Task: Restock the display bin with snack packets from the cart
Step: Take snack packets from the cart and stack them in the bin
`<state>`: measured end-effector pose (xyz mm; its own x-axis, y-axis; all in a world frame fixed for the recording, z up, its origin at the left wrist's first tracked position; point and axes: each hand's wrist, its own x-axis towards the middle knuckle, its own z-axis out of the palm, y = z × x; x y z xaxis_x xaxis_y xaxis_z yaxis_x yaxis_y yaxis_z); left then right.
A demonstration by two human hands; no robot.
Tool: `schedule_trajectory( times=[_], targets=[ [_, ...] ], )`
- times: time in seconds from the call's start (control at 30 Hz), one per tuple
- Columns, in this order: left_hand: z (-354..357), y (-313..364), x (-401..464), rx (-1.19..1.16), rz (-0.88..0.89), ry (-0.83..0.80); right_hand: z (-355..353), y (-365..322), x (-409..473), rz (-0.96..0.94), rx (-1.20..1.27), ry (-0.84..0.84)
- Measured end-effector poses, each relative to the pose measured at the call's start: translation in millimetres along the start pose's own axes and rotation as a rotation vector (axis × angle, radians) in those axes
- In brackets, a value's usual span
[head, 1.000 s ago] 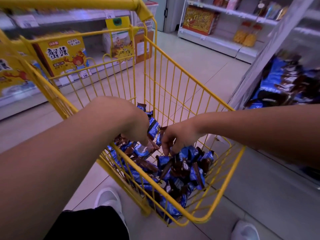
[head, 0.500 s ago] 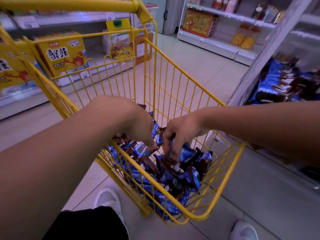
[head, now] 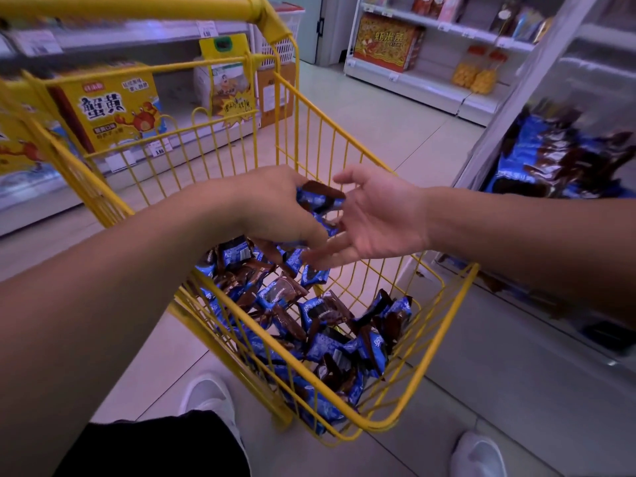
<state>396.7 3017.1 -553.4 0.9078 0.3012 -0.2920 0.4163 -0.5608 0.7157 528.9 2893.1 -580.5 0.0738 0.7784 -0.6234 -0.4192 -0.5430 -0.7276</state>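
Snack packets point(head: 318, 201), light and slippery, sit bunched in the clenched left hand point(head: 275, 208); right hand point(head: 375, 215) spread empty above the cart point(head: 444, 304)

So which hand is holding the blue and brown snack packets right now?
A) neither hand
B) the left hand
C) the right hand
B: the left hand is closed on a bunch of blue and brown snack packets above the yellow wire cart, while the right hand is open, palm up, beside them.
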Motion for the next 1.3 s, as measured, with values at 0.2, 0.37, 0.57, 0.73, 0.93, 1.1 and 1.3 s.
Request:
schedule_trajectory(
  times=[0.2,0.37,0.57,0.73,0.93,1.1,1.3],
  targets=[
    [-10,8,-3,-0.423,-0.172,-0.101,-1,46,4,0.361,-1.667,-0.329],
    [-17,18,-2,-0.632,-0.198,-0.218,8,38,4,0.112,-1.815,-0.269],
    [-13,26,3,-0.839,-0.088,0.0,-7,-13,-75,-0.302,-0.982,0.141],
    [8,54,-2,-1.029,-0.033,-0.117,-16,10,-147,-0.629,0.031,0.31],
    [60,108,-7,-1.069,-0.194,-0.634,-23,51,-202,-0.879,-0.335,0.566],
    [91,130,-6,-0.924,-0.198,-0.722,-39,61,-223,-0.927,-0.913,0.737],
    [113,139,-1,-0.861,-0.205,-0.762,-64,68,-228,-0.881,-0.567,0.762]
  ],
)
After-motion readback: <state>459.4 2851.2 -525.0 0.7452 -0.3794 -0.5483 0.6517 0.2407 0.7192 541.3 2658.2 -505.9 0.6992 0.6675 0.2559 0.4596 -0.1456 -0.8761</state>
